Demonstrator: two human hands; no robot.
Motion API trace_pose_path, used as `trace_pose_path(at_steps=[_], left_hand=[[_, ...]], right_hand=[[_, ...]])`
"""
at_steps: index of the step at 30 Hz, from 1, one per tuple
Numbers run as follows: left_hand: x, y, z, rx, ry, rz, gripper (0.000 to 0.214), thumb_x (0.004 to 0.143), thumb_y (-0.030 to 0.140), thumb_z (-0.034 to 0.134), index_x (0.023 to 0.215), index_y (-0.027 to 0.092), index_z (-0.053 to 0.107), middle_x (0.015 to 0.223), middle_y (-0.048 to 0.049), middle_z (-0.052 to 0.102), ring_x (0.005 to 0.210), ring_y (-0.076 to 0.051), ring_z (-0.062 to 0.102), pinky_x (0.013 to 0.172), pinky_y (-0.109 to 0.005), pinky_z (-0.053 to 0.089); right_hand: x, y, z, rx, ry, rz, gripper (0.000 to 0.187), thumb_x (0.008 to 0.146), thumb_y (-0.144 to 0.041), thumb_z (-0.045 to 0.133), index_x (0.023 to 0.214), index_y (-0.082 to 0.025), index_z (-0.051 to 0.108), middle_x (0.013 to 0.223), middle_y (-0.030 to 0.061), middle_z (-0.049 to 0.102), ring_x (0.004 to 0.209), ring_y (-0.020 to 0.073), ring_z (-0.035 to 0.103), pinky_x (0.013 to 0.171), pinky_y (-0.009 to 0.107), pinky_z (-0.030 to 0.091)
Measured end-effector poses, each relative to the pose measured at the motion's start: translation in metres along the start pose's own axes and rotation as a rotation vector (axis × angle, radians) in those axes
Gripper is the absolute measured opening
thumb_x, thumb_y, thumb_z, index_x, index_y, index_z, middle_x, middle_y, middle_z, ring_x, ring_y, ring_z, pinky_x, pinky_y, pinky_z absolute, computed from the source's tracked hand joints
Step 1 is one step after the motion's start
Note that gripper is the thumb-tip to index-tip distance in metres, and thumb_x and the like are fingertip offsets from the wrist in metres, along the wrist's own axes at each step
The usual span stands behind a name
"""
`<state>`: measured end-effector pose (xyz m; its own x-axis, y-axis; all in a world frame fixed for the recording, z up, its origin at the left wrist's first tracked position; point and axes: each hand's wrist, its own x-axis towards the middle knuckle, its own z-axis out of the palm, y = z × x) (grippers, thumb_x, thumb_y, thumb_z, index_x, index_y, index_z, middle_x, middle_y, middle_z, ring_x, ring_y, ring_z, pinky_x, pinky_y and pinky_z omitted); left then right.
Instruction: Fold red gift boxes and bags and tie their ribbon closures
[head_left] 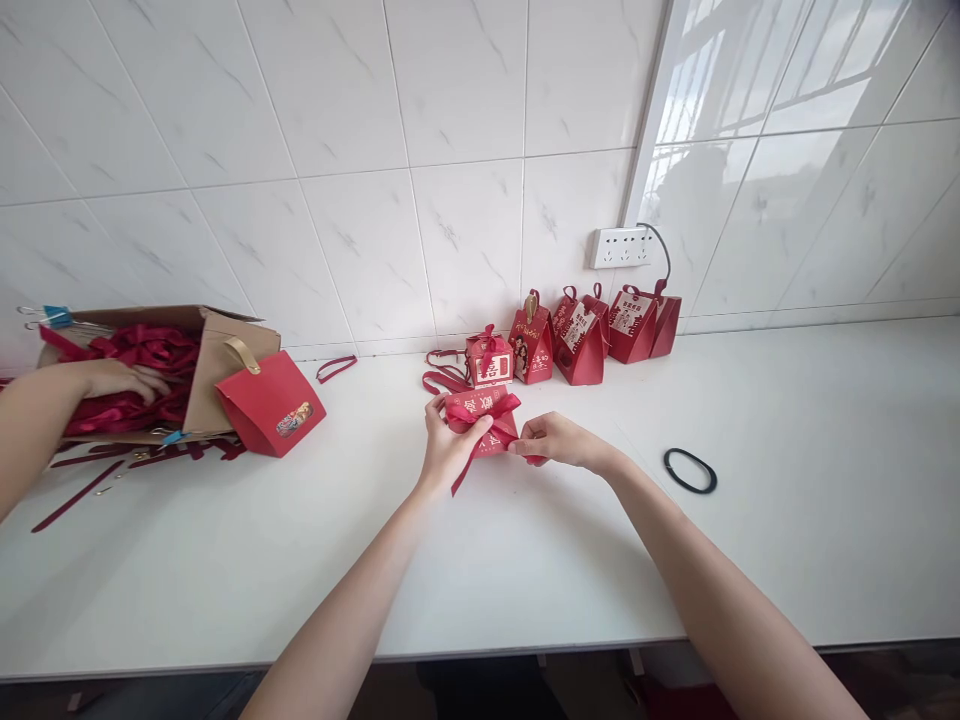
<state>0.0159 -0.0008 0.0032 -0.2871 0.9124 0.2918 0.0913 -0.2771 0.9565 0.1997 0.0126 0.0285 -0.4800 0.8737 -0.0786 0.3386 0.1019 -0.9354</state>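
Observation:
A small red gift box (480,420) with a red ribbon lies on the white table (525,560) in the middle. My left hand (448,440) pinches the ribbon at the box's left side. On the box's right, my right hand (553,440) pinches the other ribbon end. The ribbon crosses over the box top and a loose tail hangs toward me.
Several finished red boxes (577,340) stand in a row by the tiled wall. Another person's hand (120,380) reaches into a cardboard box of red ribbons (150,370) at left, beside a flat red box (271,402). A black hair band (690,470) lies at right.

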Motion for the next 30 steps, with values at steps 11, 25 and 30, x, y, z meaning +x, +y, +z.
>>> trace_pose_path(at_steps=[11, 25, 30], left_hand=[[-0.001, 0.006, 0.000, 0.033, -0.022, -0.046, 0.064, 0.062, 0.034, 0.076, 0.111, 0.023, 0.036, 0.129, -0.0117, 0.043, 0.116, -0.024, 0.051, 0.094, -0.038, 0.044], [-0.011, 0.003, 0.004, 0.024, -0.040, 0.112, 0.072, 0.067, 0.039, 0.073, 0.123, 0.025, 0.031, 0.135, -0.0112, 0.037, 0.130, -0.024, 0.035, 0.104, -0.036, 0.034], [-0.010, 0.007, 0.004, 0.006, 0.065, 0.190, 0.030, 0.078, 0.041, 0.060, 0.098, 0.021, 0.049, 0.119, -0.0084, 0.050, 0.116, -0.021, 0.047, 0.101, -0.036, 0.037]], right_hand=[[-0.001, 0.003, -0.006, -0.032, -0.076, 0.058, 0.042, 0.060, -0.054, 0.074, 0.063, -0.015, 0.061, 0.065, 0.0040, 0.060, 0.064, 0.0152, 0.057, 0.057, 0.027, 0.049], [0.017, 0.013, 0.025, 0.267, 0.424, -0.291, 0.041, 0.069, -0.058, 0.061, 0.073, -0.019, 0.048, 0.083, 0.0033, 0.061, 0.083, 0.0187, 0.060, 0.076, 0.035, 0.051], [0.016, 0.010, 0.029, 0.411, 0.363, -0.262, 0.043, 0.066, -0.057, 0.065, 0.072, -0.020, 0.044, 0.077, 0.0005, 0.060, 0.076, 0.0161, 0.061, 0.072, 0.034, 0.052]])
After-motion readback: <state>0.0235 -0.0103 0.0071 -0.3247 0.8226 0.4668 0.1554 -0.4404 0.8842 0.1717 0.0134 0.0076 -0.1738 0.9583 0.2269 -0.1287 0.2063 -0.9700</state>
